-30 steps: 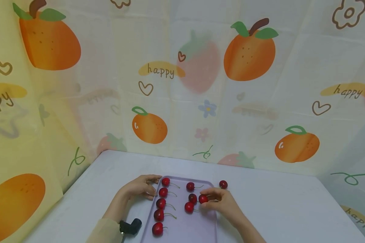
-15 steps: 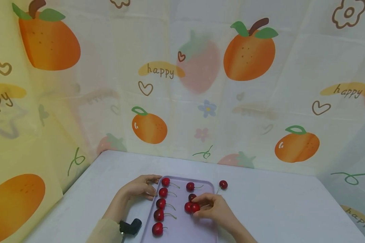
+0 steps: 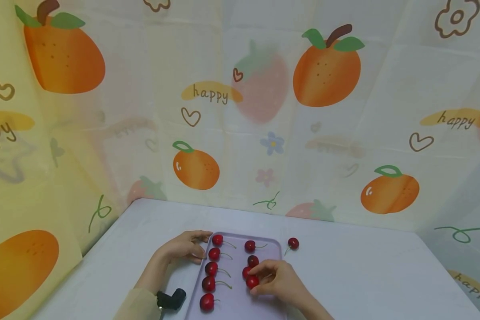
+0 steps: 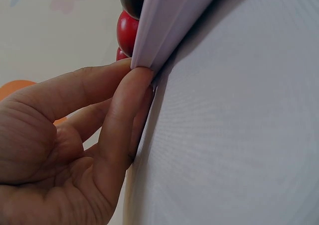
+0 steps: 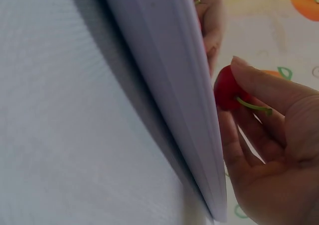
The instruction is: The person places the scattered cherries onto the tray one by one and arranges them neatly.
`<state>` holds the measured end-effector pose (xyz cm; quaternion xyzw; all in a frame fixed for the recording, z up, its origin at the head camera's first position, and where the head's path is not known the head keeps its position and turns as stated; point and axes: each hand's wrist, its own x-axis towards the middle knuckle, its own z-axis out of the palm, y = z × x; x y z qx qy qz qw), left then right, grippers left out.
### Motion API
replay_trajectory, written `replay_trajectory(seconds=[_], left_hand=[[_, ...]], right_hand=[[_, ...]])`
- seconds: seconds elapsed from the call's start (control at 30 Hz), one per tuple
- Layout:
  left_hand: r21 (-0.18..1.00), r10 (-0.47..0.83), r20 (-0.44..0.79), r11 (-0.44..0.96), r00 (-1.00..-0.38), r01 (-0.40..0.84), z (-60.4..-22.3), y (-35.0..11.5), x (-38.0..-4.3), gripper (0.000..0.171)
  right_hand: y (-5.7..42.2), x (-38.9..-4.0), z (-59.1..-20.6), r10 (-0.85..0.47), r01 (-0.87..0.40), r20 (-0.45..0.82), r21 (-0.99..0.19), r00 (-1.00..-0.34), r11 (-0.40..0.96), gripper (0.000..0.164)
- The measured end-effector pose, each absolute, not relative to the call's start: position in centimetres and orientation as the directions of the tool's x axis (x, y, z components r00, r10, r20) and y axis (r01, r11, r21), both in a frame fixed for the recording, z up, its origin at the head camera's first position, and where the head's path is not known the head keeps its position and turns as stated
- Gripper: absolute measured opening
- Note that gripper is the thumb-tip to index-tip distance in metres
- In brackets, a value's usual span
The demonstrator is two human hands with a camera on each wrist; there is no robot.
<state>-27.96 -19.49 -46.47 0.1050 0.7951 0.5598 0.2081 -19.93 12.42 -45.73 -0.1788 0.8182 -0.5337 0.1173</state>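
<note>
My right hand (image 3: 278,282) pinches a red cherry (image 3: 252,282) between thumb and fingertips, low over the right half of a pale lilac tray (image 3: 232,306). In the right wrist view this cherry (image 5: 228,89) shows its green stem sticking out towards the palm. Right behind it lies another cherry (image 3: 246,272), partly hidden by the fingers. Further back are a darker cherry (image 3: 253,261) and one with its stem to the right (image 3: 250,246). My left hand (image 3: 184,246) holds the tray's far left edge, its fingertips at the rim (image 4: 149,41) in the left wrist view.
Along the tray's left side several cherries (image 3: 211,268) lie in a column, stems pointing right. One loose cherry (image 3: 293,243) is on the white table (image 3: 356,271), beyond the tray's right corner. A black wrist device (image 3: 172,298) sits by the left sleeve. A fruit-print curtain (image 3: 240,146) stands behind.
My right hand has carried its cherry left and towards me, from the tray's right edge to just in front of the right-hand cherries. The left hand has stayed in place.
</note>
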Motion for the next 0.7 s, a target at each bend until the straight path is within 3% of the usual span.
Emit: replay_trajectory(seconds=[0.7], left_hand=[[0.938,0.411,-0.206,0.342,-0.888,-0.06,-46.55,-19.51,-27.95,0.068]], right_hand=[[11.94,-19.84,-46.62,-0.49,-0.194,-0.016,-0.907,-0.872,0.375,0.03]])
